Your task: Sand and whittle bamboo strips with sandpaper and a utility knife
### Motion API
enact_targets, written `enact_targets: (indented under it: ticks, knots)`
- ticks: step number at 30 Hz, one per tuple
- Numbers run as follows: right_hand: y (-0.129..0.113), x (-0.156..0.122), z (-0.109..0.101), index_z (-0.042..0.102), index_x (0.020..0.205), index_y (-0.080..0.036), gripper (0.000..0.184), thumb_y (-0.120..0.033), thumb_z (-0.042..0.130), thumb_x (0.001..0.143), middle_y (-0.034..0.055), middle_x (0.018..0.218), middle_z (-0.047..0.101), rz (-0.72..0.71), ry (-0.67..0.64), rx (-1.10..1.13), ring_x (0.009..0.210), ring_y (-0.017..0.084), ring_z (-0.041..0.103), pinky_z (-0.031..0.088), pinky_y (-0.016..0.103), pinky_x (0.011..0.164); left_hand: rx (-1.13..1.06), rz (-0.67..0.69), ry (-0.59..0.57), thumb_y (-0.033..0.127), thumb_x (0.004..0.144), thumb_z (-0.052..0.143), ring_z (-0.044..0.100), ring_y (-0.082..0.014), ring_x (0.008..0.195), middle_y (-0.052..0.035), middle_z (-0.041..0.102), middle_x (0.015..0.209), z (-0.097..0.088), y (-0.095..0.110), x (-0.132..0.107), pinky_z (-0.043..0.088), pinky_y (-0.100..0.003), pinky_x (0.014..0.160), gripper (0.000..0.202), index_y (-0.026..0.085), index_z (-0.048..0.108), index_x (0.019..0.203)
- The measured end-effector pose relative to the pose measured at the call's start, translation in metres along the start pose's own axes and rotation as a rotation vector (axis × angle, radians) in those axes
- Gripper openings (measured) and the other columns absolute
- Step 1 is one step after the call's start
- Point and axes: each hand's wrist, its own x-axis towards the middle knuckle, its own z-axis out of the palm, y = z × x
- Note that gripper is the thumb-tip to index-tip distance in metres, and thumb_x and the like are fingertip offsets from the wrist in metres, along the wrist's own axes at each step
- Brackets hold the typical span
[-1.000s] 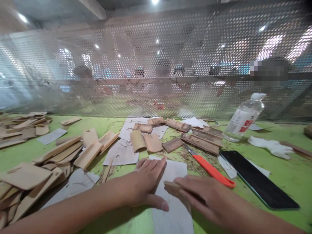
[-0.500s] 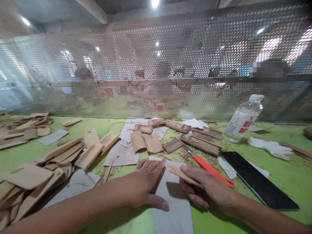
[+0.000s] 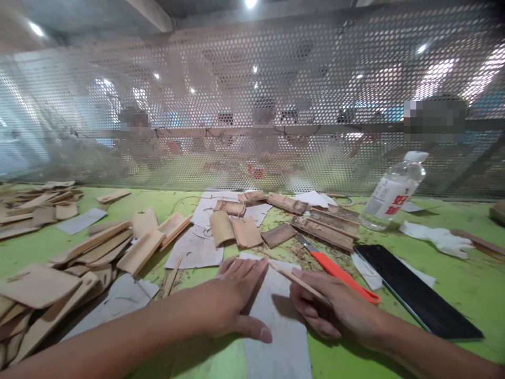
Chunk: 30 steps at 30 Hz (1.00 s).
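You are resting your left hand [image 3: 236, 297] flat on the paper [image 3: 280, 331] on the desk [image 3: 339, 364], thumb spread wide, while your right hand [image 3: 335, 302] is gripping a wood piece [image 3: 290, 276] tilted over the paper.

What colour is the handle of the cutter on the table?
Orange-red handle, plain to see in the head view.

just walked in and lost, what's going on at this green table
The person's left hand rests across the left edge of a pale paper strip, while the right hand holds a thin bamboo piece raised above it. A red-orange utility knife and a smartphone lie to the right; more bamboo pieces are heaped on the left.
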Motion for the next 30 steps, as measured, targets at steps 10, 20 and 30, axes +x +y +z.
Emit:
enact_targets:
  ticks: [10,20,30]
  knots:
    - [-0.012,-0.007,-0.008,0.06,0.087,-0.021,0.055,-0.075,0.053,0.091,0.0008,0.069,0.064,-0.257,0.153,-0.671,0.057,0.016,0.058,0.046,0.027,0.054,-0.044,0.003,-0.009,0.077,0.085,0.062,0.012,-0.0478,0.154,-0.0283,0.019,0.166,0.005,-0.006,0.001,0.013,-0.067,0.12,0.116,0.012,0.01,0.165]
    - [-0.014,-0.016,-0.006,0.071,0.13,-0.031,0.04,-0.046,0.042,0.106,0.0042,0.111,0.079,-0.434,0.041,-1.073,0.091,0.025,0.073,0.054,0.035,0.079,-0.004,-0.013,-0.02,0.08,0.083,0.062,0.012,-0.0474,0.154,-0.0277,0.02,0.166,0.003,-0.005,0.0,0.017,-0.067,0.119,0.119,0.017,0.006,0.166]
    - [-0.014,-0.015,-0.001,0.072,0.127,-0.027,0.044,-0.048,0.041,0.105,0.0082,0.108,0.078,-0.446,0.18,-1.116,0.089,0.026,0.072,0.053,0.035,0.078,-0.007,-0.033,-0.019,0.079,0.084,0.062,0.011,-0.0468,0.154,-0.0275,0.018,0.167,0.002,-0.002,0.001,0.014,-0.066,0.12,0.118,0.012,0.008,0.166]
